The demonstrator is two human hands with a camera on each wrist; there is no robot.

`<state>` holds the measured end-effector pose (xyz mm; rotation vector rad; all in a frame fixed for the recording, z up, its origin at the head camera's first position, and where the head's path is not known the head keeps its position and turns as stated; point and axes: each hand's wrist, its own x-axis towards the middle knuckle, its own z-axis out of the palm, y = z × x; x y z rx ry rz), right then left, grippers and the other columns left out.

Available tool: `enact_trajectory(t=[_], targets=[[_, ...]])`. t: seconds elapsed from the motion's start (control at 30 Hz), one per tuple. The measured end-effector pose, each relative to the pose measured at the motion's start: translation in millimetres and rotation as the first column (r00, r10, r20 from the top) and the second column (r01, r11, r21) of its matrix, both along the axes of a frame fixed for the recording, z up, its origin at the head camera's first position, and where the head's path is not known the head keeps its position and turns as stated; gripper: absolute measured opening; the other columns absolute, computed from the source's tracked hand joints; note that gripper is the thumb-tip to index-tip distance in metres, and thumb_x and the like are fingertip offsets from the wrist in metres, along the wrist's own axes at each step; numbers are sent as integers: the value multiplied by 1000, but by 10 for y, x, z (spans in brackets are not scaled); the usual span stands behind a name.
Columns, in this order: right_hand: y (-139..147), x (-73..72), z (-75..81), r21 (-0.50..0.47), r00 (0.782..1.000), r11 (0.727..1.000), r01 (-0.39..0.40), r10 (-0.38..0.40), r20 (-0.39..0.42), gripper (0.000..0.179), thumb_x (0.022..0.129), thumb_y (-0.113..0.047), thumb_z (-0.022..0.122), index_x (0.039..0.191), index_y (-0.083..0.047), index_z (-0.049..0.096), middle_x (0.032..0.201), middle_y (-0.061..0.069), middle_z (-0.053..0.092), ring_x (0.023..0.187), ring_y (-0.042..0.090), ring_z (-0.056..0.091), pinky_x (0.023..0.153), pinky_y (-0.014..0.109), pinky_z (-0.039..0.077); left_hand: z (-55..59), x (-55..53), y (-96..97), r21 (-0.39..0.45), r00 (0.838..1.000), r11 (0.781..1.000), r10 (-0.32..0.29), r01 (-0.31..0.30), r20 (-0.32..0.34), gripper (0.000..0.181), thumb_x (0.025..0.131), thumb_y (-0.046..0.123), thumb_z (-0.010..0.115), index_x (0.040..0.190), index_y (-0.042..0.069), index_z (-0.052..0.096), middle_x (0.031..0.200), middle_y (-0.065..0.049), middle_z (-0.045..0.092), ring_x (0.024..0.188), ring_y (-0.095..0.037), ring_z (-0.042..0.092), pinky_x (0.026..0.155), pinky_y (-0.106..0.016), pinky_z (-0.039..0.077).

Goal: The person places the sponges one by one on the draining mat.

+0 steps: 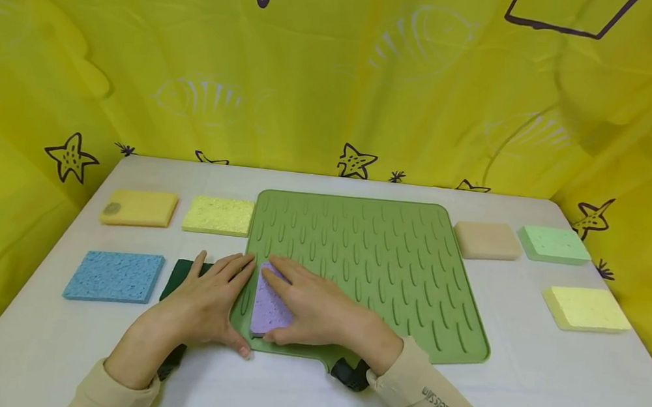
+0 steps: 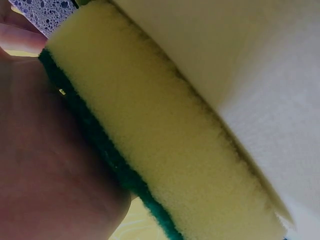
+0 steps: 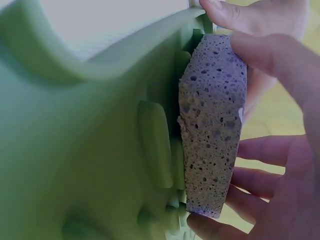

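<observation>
My right hand [image 1: 322, 308] holds a purple sponge [image 1: 266, 306] flat on the left part of a green ribbed drying mat [image 1: 356, 252]. In the right wrist view the thumb is at one end of this porous sponge [image 3: 212, 125] and fingertips are at the other. My left hand [image 1: 205, 300] lies with fingers extended along the mat's left edge, thumb at the near left corner. Below its palm is a scouring sponge [image 1: 177, 276], partly hidden; the left wrist view shows its yellow foam [image 2: 150, 120] and dark green scouring layer [image 2: 100, 140].
Left of the mat lie a blue sponge [image 1: 114, 277], an orange-yellow sponge [image 1: 143, 207] with a dark spot, and a yellow sponge [image 1: 219, 215]. To the right are a beige sponge [image 1: 487, 241], a mint green sponge [image 1: 554, 244] and a pale yellow sponge [image 1: 587, 308]. Yellow curtain [image 1: 325, 85] surrounds the table.
</observation>
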<state>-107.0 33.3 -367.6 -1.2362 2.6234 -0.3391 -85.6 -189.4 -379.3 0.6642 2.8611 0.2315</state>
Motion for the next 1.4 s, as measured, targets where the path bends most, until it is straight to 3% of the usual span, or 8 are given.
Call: enact_trajectory(t=[0.23,0.6,1.4], targets=[[35,-7,-7,-26,1000,1000,-12,12,4,99,83,-58,71,157,-9,26,165,12,20,153,27,20,124,42,22,4,0,-2,-5,1000,1000,-3,3,-14,141,48,84,74,154,1,32,161,-16,30,148,-37,28,113,-75,13],[326,-44,24,-147,995,985,92,-84,56,84,86,-55,70,153,-15,38,163,8,28,149,26,31,120,45,31,9,2,-9,-13,1000,1000,4,-4,-13,141,48,86,71,153,2,33,161,-15,29,148,-36,28,113,-75,13],[974,-86,68,-192,972,962,193,-214,-98,78,85,-52,72,146,-11,48,156,14,39,141,34,42,113,52,39,12,7,18,2,1000,1000,17,-17,6,142,47,83,75,154,2,30,162,-15,28,148,-37,27,115,-74,10]])
